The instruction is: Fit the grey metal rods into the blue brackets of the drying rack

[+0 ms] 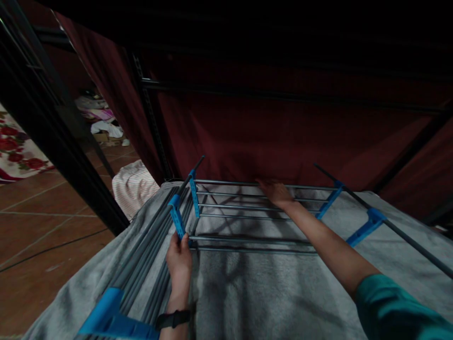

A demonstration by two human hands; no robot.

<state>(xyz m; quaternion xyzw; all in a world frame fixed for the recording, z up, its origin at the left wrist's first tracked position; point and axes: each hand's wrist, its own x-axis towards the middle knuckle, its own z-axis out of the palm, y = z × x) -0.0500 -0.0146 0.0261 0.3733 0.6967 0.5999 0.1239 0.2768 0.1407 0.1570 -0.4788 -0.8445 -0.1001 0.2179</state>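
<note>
A frame of thin grey tubes and blue plastic brackets rests on a grey blanket [272, 288]. My left hand [179, 255] has its fingers closed round the lower end of the near-left blue bracket [177, 218], beside the front crossbars [247, 241]. Across the frame, my right hand [278, 192] reaches to the rearmost crossbar [230, 182]; its fingers look stretched along the bar, though dim light blurs them. Two more blue brackets, the far-right one [329, 200] and near-right one [366, 226], sit on a long slanting tube [410, 243].
Several loose-looking grey tubes [148, 255] lie at the left, with a big blue corner piece [111, 314] at their near end. Dark metal posts [60, 113] and a maroon curtain [283, 137] stand around the blanket. Striped cloth [136, 184] hangs near the tiled floor [46, 236].
</note>
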